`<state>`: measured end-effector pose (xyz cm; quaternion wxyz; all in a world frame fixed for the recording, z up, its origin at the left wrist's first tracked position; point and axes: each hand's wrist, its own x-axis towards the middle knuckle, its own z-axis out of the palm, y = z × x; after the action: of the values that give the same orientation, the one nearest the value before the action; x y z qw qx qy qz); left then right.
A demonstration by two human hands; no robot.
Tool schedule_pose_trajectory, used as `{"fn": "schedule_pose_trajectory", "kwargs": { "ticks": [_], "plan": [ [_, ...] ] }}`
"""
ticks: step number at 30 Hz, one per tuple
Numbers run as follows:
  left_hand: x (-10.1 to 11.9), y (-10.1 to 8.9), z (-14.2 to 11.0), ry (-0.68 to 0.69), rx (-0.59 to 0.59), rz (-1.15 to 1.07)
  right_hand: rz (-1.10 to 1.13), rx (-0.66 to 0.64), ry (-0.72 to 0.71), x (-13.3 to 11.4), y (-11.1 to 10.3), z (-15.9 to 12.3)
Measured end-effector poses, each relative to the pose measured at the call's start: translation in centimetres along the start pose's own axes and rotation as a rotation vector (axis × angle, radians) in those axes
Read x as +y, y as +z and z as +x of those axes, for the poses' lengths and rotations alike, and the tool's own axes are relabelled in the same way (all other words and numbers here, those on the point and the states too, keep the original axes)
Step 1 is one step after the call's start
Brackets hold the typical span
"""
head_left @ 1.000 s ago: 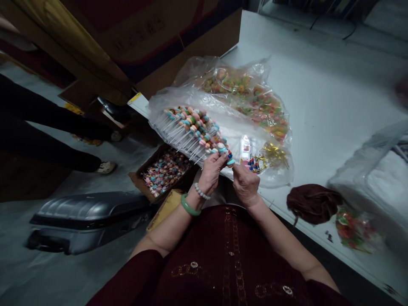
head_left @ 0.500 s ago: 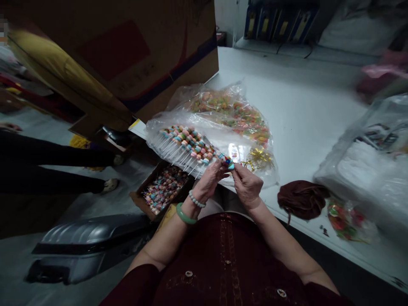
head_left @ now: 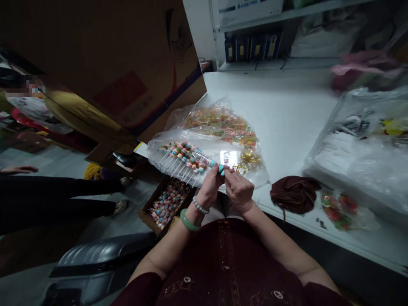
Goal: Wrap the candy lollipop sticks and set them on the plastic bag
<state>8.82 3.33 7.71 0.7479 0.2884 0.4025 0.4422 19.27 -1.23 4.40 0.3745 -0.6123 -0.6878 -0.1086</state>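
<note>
My left hand [head_left: 209,185], with a bead bracelet and a green bangle on its wrist, is closed in a pinch on a small teal banded decoration [head_left: 221,169] that resembles the macaron-like pieces nearby. Close beside it, my right hand [head_left: 239,188] pinches the other side of the same decoration. Fingers cover much of it. Just beyond my left hand, several white sticks topped with pastel macaron-like pieces [head_left: 185,155] lie in a row on a clear plastic bag [head_left: 210,142]. Gold tinsel strands [head_left: 250,162] lie on the bag's right part.
Below the table's left edge stands an open box [head_left: 149,219] of colourful small pieces. A large cardboard box [head_left: 153,76] rises behind. At right are a brown cloth bundle [head_left: 295,194] and plastic packs [head_left: 360,148]. A grey suitcase [head_left: 102,259] and a person [head_left: 73,110] are at left.
The view has shifted, showing more shelf at the back. My hands have drawn closer together around the decoration; the multicoloured part seen earlier at my fingertips is now hidden.
</note>
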Motion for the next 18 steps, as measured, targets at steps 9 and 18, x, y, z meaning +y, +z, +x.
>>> {"fn": "schedule_pose_trajectory", "kwargs": {
  "ticks": [9,18],
  "plan": [
    [2.3,0.0,-0.3,0.07,-0.092,-0.109,0.329,-0.123,0.247,-0.6,-0.7,0.1],
    [2.4,0.4,-0.9,-0.022,-0.227,-0.139,0.503,-0.076,0.155,-0.3,-1.0,0.0]
  ]
}}
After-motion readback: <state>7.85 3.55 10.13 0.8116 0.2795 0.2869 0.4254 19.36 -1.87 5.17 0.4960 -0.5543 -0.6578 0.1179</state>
